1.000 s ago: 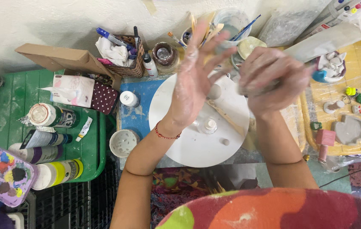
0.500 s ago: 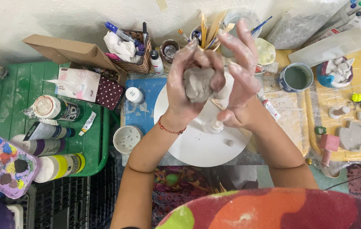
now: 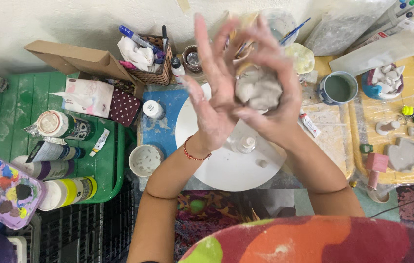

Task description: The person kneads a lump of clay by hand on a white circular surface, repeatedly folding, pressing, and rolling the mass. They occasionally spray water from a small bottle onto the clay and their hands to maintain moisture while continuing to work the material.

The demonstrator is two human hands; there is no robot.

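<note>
A: Where is the grey clay lump (image 3: 258, 90) held?
B: Above the white round board (image 3: 216, 165) — cupped in the right hand (image 3: 270, 97); the left hand (image 3: 214, 92), fingers spread, is pressed alongside. Soft, probably damp — best cradled underneath, not pinched.

Both forearms raised, wrists close together. Left hand (image 3: 214, 97) is open w/ fingers spread straight up, palm facing right hand (image 3: 270, 92), whose fingers curl inward in a cupped grip.
</note>
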